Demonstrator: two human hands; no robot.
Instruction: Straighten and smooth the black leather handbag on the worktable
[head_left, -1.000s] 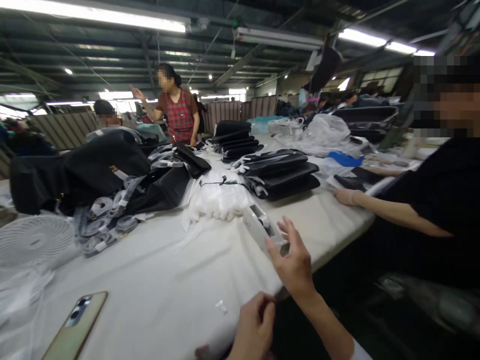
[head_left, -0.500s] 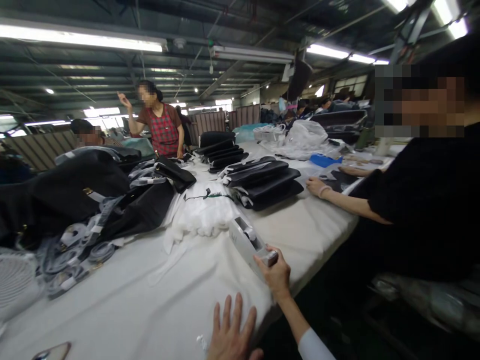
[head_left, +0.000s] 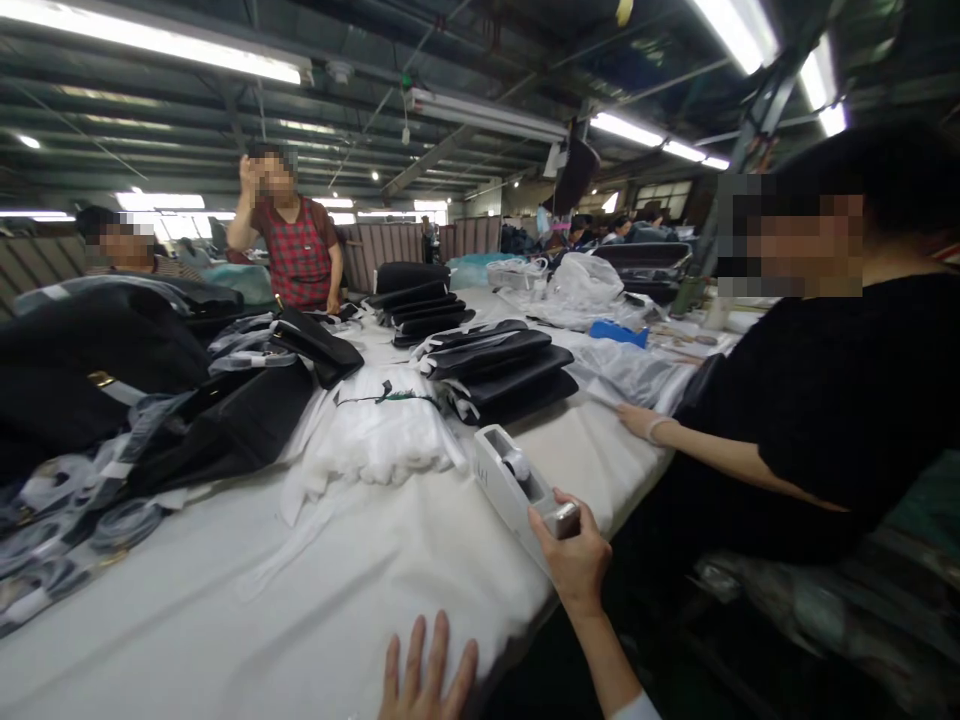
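Right hand clasps the near end of a white tape dispenser: rigid, likely weighted, best gripped by its sides. Left hand, its grip released, lies flat on the surface.

Wearer's body shows only at bottom edge of view. 2 bare hands, no gloves, no rings or watch visible. Left hand: cut off by the frame below the knuckles, 4 fingers in view. Right hand: bare wrist and forearm, then a pale, white-looking sleeve cuff just entering at the frame's bottom.
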